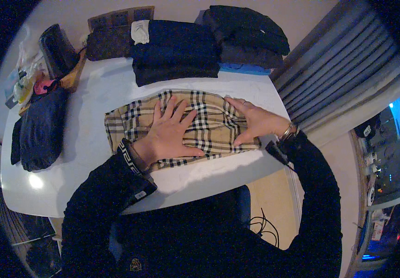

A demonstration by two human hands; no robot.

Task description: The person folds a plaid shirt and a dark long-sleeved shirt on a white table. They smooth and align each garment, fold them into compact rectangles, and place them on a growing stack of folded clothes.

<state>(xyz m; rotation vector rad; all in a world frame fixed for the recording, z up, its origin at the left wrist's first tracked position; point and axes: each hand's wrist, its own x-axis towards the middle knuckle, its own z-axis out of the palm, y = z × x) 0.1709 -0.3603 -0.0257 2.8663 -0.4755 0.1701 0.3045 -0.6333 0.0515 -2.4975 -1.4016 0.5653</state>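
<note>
A beige plaid cloth garment (207, 121) with black and white stripes lies folded on the white table (92, 180) before me. My left hand (168, 133) rests flat on the cloth left of its middle, fingers spread. At the garment's right end lies my right hand (260, 121), a ring on one finger, thumb and fingers spread apart over the fabric. Creases run through the cloth between the two hands. Neither hand is closed on anything.
Dark folded clothes (175, 52) stand behind the garment, with another stack (248, 38) at the back right. Rolled dark cloth (43, 128), a plastic bag (26, 73) and a black object (57, 50) occupy the left. A grey curtain (335, 62) hangs right; black cables (266, 229) lie below.
</note>
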